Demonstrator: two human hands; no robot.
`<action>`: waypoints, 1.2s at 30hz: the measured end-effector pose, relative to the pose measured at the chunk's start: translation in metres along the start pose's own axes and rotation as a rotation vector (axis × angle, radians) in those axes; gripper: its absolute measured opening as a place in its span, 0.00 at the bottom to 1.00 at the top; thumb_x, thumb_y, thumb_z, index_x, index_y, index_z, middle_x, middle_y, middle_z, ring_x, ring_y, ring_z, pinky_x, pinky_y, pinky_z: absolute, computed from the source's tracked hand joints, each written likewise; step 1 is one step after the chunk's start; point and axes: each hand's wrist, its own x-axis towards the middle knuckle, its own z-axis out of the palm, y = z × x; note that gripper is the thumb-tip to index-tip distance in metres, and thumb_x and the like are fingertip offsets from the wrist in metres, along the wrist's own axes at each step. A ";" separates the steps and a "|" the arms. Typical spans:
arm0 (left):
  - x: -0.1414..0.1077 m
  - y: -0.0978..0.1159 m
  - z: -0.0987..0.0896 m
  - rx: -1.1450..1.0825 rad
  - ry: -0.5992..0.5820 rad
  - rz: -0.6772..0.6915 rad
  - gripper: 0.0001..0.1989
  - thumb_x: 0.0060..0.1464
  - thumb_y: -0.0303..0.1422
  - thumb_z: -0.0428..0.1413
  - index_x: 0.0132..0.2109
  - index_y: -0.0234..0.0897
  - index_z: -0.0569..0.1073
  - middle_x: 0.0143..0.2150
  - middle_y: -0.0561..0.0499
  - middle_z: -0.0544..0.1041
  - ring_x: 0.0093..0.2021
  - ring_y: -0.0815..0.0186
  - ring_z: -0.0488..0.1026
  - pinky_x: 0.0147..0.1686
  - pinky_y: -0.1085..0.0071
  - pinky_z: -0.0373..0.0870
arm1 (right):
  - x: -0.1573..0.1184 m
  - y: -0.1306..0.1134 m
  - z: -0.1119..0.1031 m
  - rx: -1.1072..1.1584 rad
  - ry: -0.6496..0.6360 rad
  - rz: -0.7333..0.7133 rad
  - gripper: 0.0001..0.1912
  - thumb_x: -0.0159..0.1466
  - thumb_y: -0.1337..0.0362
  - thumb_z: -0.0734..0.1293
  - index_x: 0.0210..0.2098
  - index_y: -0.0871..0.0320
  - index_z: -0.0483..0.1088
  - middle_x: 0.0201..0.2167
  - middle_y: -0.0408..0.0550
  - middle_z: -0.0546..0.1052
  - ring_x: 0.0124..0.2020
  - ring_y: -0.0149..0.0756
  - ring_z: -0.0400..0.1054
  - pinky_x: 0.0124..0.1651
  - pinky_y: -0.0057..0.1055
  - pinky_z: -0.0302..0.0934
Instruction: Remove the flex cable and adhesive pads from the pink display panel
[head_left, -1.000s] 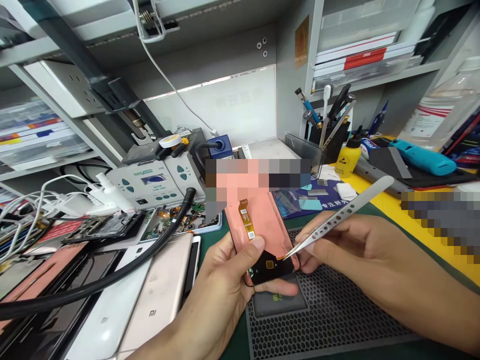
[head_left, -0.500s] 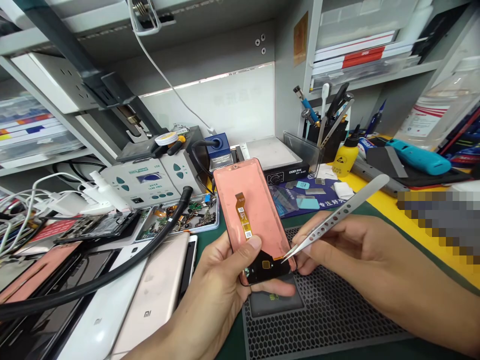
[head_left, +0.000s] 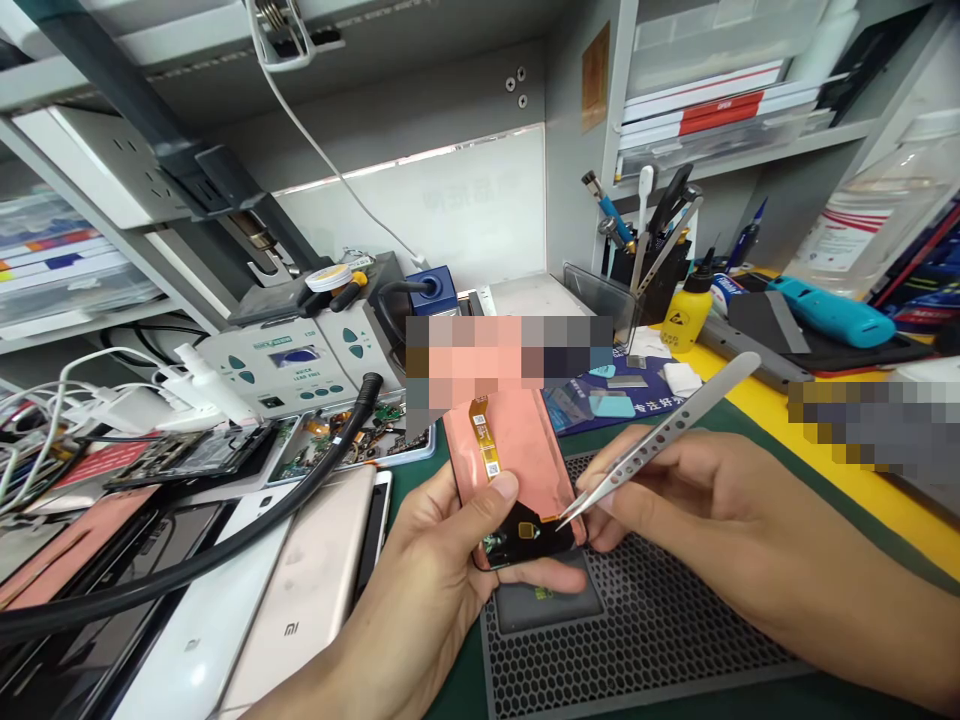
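Above the dark honeycomb mat (head_left: 675, 620), your left hand (head_left: 442, 540) pinches the lower end of the pink-backed phone screen (head_left: 525, 445), thumb on its back, fingers beneath. Your right hand (head_left: 645, 490) squeezes the perforated tweezers (head_left: 649, 455) between thumb and fingers, their points at the screen's black lower part, beside the small gold strip (head_left: 550, 518).

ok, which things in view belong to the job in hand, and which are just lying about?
In the job:
- pink-backed panel, in the left hand
- ribbon cable on its back
- tweezers, in the right hand, tips at the panel's lower part

Lying about, by the look of it:
- yellow bottle
- parts tray
- teal tool
- pale phone cover
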 end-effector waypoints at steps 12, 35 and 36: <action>0.001 0.001 -0.001 -0.007 -0.005 -0.006 0.14 0.68 0.33 0.52 0.51 0.29 0.77 0.46 0.37 0.81 0.43 0.56 0.78 0.41 0.57 0.81 | 0.001 0.002 -0.001 0.007 -0.010 0.014 0.11 0.68 0.57 0.68 0.35 0.55 0.79 0.30 0.43 0.82 0.32 0.31 0.76 0.36 0.21 0.71; 0.002 0.003 0.002 -0.032 -0.017 0.015 0.12 0.67 0.32 0.53 0.50 0.31 0.77 0.47 0.39 0.81 0.43 0.56 0.78 0.40 0.59 0.80 | -0.005 -0.003 0.002 -0.014 0.005 -0.010 0.14 0.72 0.56 0.65 0.34 0.54 0.77 0.33 0.44 0.82 0.35 0.38 0.78 0.36 0.27 0.70; 0.002 0.003 0.002 -0.034 -0.017 0.016 0.12 0.67 0.32 0.53 0.49 0.31 0.78 0.46 0.39 0.81 0.43 0.56 0.78 0.40 0.59 0.80 | -0.005 -0.003 0.002 -0.014 0.001 -0.006 0.14 0.72 0.56 0.65 0.34 0.54 0.77 0.33 0.44 0.82 0.35 0.39 0.78 0.37 0.28 0.71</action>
